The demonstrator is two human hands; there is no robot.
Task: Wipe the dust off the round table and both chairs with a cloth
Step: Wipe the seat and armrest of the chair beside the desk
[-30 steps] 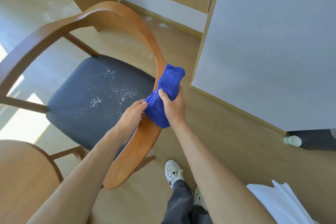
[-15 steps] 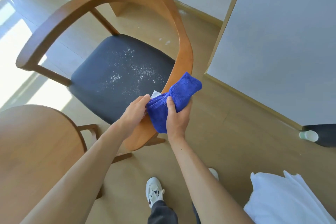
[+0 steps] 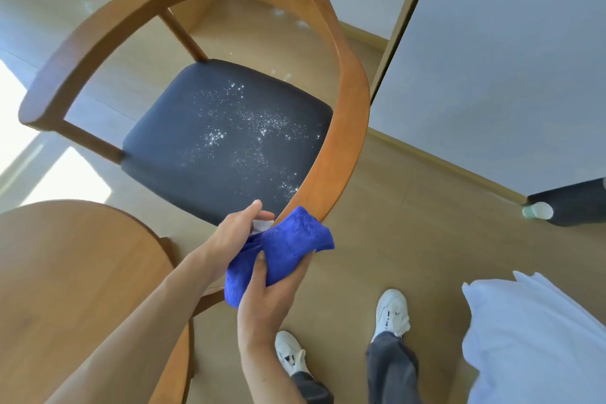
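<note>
A wooden chair (image 3: 347, 98) with a curved arm rail stands before me. Its dark seat (image 3: 203, 154) is speckled with white dust. A blue cloth (image 3: 288, 243) is bunched around the near end of the right arm rail. My right hand (image 3: 272, 292) grips the cloth from below, thumb on top. My left hand (image 3: 236, 233) pinches the cloth's left end, where a small white tag shows. The round wooden table (image 3: 65, 289) fills the lower left, under my left forearm.
A grey-white cabinet wall (image 3: 508, 59) rises at the right, with a dark bin (image 3: 570, 203) and a pale cup (image 3: 537, 210) at its foot. White fabric (image 3: 531, 338) lies at the lower right. My white shoes (image 3: 392, 310) stand on the wooden floor.
Both hands and the cloth have slid down the right arm rail towards its near end. The view has shifted, so the whole chair and more of the table show.
</note>
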